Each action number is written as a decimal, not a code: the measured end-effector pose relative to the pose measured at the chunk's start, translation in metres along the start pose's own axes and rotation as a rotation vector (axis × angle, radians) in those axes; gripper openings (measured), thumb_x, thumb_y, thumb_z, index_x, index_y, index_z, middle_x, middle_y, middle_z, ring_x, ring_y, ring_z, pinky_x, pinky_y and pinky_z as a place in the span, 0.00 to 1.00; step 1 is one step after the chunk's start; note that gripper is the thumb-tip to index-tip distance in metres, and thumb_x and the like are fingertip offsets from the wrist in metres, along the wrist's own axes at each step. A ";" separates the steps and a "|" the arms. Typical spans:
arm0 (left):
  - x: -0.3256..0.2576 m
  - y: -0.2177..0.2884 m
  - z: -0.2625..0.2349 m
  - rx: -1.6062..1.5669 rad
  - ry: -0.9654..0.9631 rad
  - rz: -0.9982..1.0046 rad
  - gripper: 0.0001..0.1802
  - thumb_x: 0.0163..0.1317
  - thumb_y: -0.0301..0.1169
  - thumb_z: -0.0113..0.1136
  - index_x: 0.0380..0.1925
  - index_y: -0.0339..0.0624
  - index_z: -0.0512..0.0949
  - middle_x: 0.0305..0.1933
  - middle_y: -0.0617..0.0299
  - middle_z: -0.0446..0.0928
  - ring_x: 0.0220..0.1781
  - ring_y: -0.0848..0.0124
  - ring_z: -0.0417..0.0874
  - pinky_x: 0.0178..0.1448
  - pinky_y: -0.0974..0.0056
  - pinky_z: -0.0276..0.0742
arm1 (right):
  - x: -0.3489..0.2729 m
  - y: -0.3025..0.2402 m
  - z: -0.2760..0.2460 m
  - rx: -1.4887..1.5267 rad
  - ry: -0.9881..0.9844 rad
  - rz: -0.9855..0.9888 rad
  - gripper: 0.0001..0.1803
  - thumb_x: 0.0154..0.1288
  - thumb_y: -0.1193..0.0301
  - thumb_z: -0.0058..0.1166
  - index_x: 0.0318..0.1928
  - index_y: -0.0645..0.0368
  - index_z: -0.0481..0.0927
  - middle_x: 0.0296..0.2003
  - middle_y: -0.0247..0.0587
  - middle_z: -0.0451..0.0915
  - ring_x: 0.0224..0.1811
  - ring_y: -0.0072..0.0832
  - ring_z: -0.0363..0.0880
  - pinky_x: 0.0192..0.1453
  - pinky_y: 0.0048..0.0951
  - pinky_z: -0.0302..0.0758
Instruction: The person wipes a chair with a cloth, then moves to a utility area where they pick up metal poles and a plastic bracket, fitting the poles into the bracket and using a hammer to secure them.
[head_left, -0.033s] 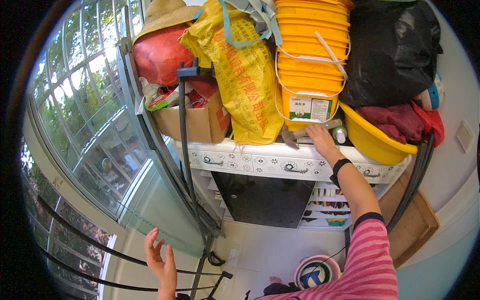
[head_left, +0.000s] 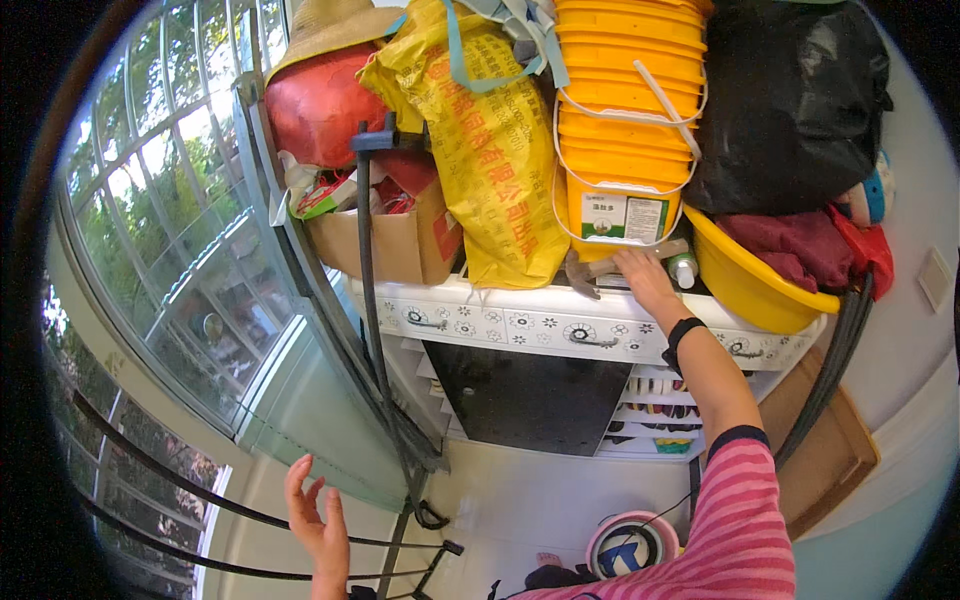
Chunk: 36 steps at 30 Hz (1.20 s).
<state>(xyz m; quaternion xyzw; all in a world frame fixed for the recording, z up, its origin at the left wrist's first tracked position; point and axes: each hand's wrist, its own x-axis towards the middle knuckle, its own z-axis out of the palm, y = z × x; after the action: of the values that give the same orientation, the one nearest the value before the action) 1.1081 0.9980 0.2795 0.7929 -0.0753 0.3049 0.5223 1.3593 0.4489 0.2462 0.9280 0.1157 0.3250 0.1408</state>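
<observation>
- Hammer (head_left: 582,280), one: atop white cabinet (head_left: 545,335), before orange buckets (head_left: 630,145); reached, seemingly unlifted.
- Right hand (head_left: 645,277): laid over hammer's handle (head_left: 605,268) (closure hidden; cannot tell).
- Left hand (head_left: 320,525): raised, empty, fingers loosely spread.

Centre right of the frame: the person's right hand (head_left: 645,273) lies over the handle of a metal-headed hammer (head_left: 580,276), atop a white cabinet with flower-patterned drawers (head_left: 520,322); finger closure cannot be confirmed. A small green bottle with a white cap (head_left: 683,268) is just beside the hand. Upper centre: a stack of orange plastic buckets (head_left: 622,145), between a yellow printed sack (head_left: 495,180) and a black plastic bag (head_left: 790,110). Lower left: the left hand (head_left: 322,528) is raised, fingers parted and loosely bent.
</observation>
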 end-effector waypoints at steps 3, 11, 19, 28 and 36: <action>0.008 0.005 0.000 0.067 0.035 0.002 0.24 0.56 0.18 0.49 0.55 0.40 0.66 0.60 0.57 0.65 0.61 0.66 0.66 0.59 0.61 0.64 | 0.008 0.012 0.004 0.040 -0.037 0.029 0.21 0.58 0.76 0.40 0.53 0.56 0.70 0.53 0.40 0.71 0.59 0.35 0.65 0.61 0.38 0.61; 0.017 0.009 -0.018 0.169 0.188 -0.008 0.22 0.61 0.20 0.47 0.56 0.37 0.64 0.60 0.56 0.65 0.63 0.67 0.65 0.60 0.62 0.64 | 0.017 0.025 0.027 0.152 -0.119 0.043 0.21 0.53 0.75 0.51 0.50 0.55 0.71 0.47 0.41 0.74 0.54 0.36 0.69 0.59 0.39 0.60; 0.016 0.010 -0.045 0.243 0.317 0.042 0.20 0.63 0.19 0.45 0.56 0.34 0.64 0.59 0.55 0.66 0.62 0.67 0.65 0.62 0.67 0.61 | 0.007 0.026 0.025 0.058 -0.022 -0.087 0.15 0.54 0.75 0.46 0.45 0.55 0.72 0.40 0.38 0.73 0.49 0.34 0.68 0.58 0.41 0.59; 0.019 0.011 -0.083 0.311 0.484 0.160 0.15 0.62 0.21 0.50 0.50 0.36 0.72 0.52 0.57 0.74 0.54 0.72 0.73 0.59 0.68 0.66 | -0.002 0.020 0.015 0.181 0.082 -0.207 0.16 0.51 0.79 0.49 0.44 0.61 0.73 0.38 0.49 0.73 0.44 0.46 0.70 0.47 0.42 0.66; 0.013 0.020 -0.121 0.332 0.587 0.244 0.25 0.58 0.21 0.55 0.56 0.40 0.62 0.59 0.59 0.65 0.62 0.68 0.65 0.64 0.64 0.60 | 0.005 -0.055 -0.061 0.416 0.270 -0.290 0.19 0.54 0.82 0.48 0.49 0.63 0.68 0.44 0.51 0.70 0.48 0.47 0.67 0.55 0.38 0.63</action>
<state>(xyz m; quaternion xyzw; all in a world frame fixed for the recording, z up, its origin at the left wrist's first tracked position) 1.0612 1.0974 0.3345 0.7306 0.0343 0.5879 0.3456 1.3175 0.5127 0.2763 0.8590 0.3290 0.3915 -0.0244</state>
